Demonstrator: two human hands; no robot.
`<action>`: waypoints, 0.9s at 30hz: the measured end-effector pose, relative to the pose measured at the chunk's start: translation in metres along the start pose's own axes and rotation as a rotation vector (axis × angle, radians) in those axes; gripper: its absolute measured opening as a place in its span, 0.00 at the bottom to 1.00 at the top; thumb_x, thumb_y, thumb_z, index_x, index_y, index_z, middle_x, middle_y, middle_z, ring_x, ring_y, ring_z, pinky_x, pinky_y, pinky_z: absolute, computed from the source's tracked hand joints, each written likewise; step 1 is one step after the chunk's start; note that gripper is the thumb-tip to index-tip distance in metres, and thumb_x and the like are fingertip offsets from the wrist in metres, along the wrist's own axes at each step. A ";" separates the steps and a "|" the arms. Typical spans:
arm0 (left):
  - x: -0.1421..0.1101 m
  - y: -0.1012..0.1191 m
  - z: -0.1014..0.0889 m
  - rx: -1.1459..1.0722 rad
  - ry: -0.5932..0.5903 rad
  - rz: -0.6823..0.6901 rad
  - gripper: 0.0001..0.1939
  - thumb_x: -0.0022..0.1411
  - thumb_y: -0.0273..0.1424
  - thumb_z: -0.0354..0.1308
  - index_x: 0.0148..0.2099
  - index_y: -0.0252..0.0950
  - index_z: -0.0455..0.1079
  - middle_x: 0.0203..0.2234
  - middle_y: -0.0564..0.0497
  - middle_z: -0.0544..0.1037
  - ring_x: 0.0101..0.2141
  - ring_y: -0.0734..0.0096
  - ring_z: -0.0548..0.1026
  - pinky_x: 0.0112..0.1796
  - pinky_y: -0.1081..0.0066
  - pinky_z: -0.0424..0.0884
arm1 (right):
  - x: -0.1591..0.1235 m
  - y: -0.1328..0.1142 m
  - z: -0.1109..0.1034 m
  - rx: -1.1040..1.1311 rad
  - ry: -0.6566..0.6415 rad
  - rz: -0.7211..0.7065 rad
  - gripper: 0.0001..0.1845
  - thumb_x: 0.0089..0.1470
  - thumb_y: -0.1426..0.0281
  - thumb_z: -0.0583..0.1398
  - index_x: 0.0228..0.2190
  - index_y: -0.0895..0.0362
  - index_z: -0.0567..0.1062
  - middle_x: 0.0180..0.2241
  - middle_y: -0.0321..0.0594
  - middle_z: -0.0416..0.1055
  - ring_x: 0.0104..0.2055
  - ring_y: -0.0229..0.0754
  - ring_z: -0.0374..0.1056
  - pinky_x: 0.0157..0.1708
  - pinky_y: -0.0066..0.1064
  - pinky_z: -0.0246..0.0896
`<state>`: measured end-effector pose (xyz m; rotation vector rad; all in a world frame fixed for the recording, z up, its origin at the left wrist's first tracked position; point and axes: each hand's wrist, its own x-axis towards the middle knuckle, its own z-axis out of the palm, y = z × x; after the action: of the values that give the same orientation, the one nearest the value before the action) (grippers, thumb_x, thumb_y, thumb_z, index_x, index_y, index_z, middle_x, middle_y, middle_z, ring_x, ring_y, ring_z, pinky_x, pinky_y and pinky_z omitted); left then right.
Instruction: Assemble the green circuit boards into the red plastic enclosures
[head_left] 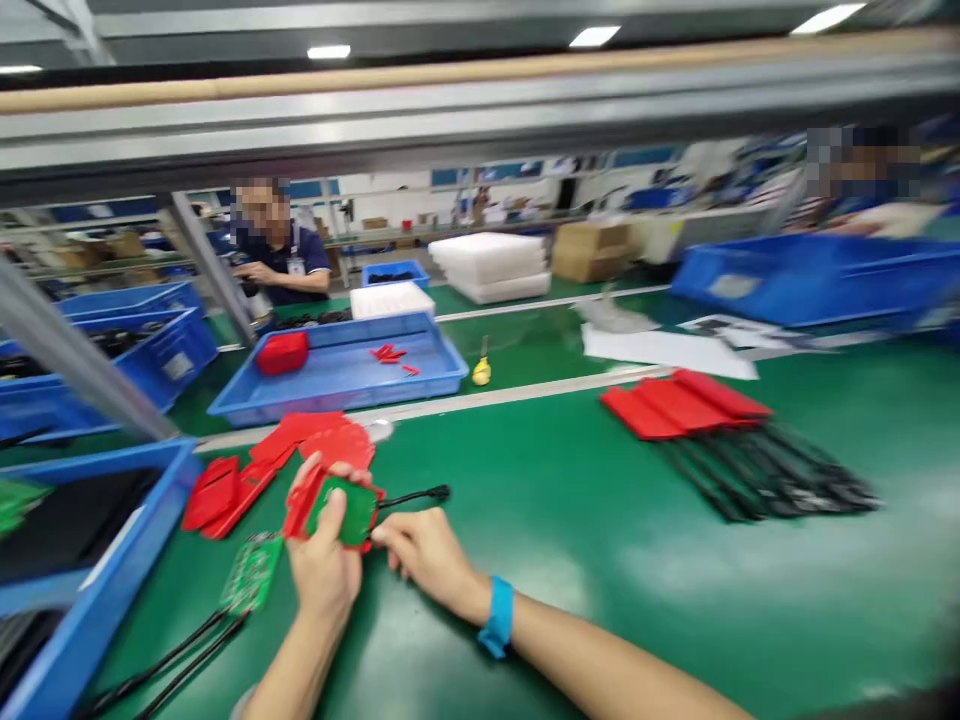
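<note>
My left hand (326, 545) is wrapped round a red plastic case half (300, 500), its thumb pressed on the green circuit board (356, 515) lying in it. From the right side of the case sticks out a black cable (412, 496). At the case's lower right corner, the fingers of my right hand (427, 550) are pinched together; what lies between them is hidden. A second circuit board (253, 575) with two black cables lies on the table left of my left hand. Beyond it are loose red case parts (217, 495), spread in a row.
Finished-looking red cases (682, 405) with black cables lie to the right. A blue tray (337, 385) with red pieces and a yellow-handled screwdriver (482, 372) stand farther back. A blue bin (112, 590) borders the left. A co-worker (281, 245) sits across; another person is at the far right.
</note>
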<state>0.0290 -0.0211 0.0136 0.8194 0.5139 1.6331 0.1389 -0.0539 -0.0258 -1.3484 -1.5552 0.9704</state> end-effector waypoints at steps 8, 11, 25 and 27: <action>0.016 0.002 -0.007 -0.216 0.095 -0.212 0.25 0.61 0.25 0.54 0.59 0.47 0.57 0.41 0.51 0.69 0.39 0.73 0.71 0.48 0.59 0.66 | 0.002 0.002 0.001 0.043 -0.133 -0.024 0.26 0.61 0.56 0.49 0.23 0.61 0.71 0.18 0.37 0.65 0.21 0.32 0.61 0.25 0.25 0.53; 0.016 0.003 -0.009 -0.244 0.074 -0.240 0.25 0.62 0.25 0.53 0.60 0.47 0.56 0.41 0.51 0.69 0.39 0.73 0.71 0.48 0.56 0.65 | 0.001 0.004 -0.006 0.034 -0.196 -0.008 0.24 0.61 0.56 0.49 0.28 0.61 0.72 0.23 0.37 0.68 0.23 0.33 0.63 0.24 0.26 0.55; 0.021 0.000 -0.019 -0.145 0.181 -0.320 0.25 0.57 0.23 0.57 0.56 0.43 0.61 0.41 0.48 0.71 0.39 0.68 0.72 0.46 0.55 0.67 | 0.000 0.015 0.001 -0.294 -0.080 -0.299 0.15 0.62 0.64 0.51 0.44 0.57 0.73 0.43 0.38 0.71 0.44 0.40 0.67 0.44 0.31 0.59; 0.019 -0.002 -0.019 -0.026 0.254 -0.347 0.21 0.57 0.23 0.56 0.53 0.42 0.64 0.42 0.49 0.72 0.39 0.66 0.73 0.41 0.60 0.71 | 0.001 0.003 0.005 -0.400 -0.069 -0.303 0.14 0.62 0.65 0.51 0.41 0.56 0.73 0.39 0.35 0.72 0.41 0.38 0.69 0.41 0.28 0.60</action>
<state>0.0148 -0.0003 0.0043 0.4727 0.7665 1.4222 0.1354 -0.0522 -0.0305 -1.2973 -2.0129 0.5415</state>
